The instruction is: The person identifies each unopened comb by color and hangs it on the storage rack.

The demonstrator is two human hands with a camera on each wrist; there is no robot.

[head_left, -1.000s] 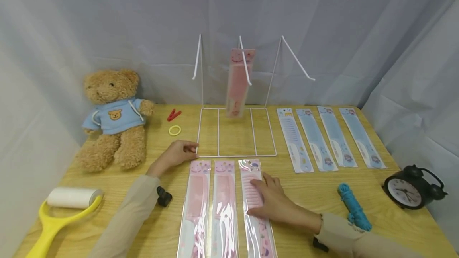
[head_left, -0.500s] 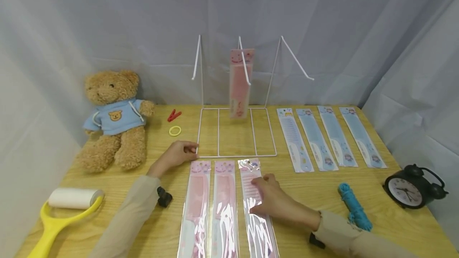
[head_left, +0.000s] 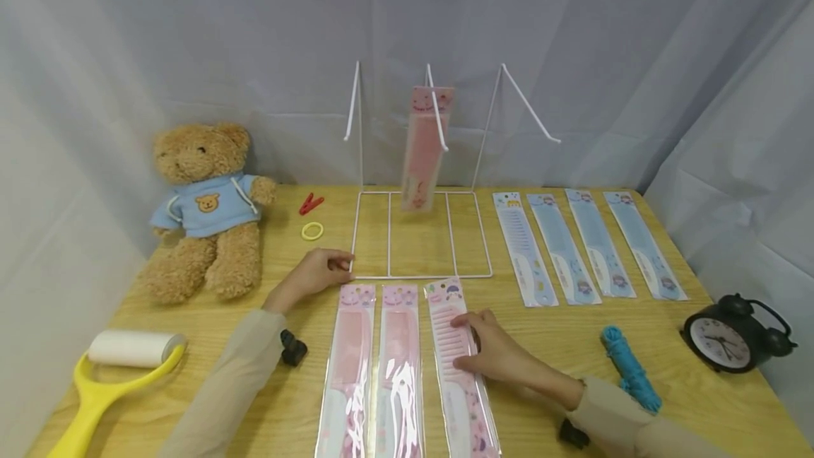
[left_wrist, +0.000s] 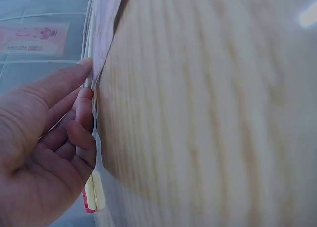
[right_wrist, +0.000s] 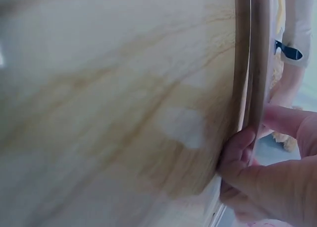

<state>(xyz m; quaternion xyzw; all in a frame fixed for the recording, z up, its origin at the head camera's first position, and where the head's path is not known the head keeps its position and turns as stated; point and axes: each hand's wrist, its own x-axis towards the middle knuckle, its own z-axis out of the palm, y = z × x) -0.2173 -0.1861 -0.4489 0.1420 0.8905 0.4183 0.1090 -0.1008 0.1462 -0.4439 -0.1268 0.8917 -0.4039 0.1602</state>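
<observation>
My left hand (head_left: 316, 272) pinches the front left corner of a white wire display rack (head_left: 420, 277), with thumb and fingertips at the wire in the left wrist view. One pink packaged comb (head_left: 421, 154) hangs from the rack's middle hook. Below the rack, my right hand (head_left: 502, 350) holds the right edge of another pink packaged comb (head_left: 453, 345). In the right wrist view its thumb (right_wrist: 285, 119) lies over the packet and the fingers curl beneath the edge. Two more pink packaged combs (head_left: 350, 352) lie side by side to the left of it.
Several blue packaged combs (head_left: 521, 249) lie right of the rack. A teddy bear (head_left: 210, 210), red clip (head_left: 311, 203), yellow ring (head_left: 312, 231) and lint roller (head_left: 130, 350) are on the left. Blue rope (head_left: 629, 367) and a black alarm clock (head_left: 731, 334) stand right.
The right hand's comb packet has tilted and shifted slightly right, its top end moving a little toward the rack. My left hand stays at the rack corner. The hanging comb sways slightly.
</observation>
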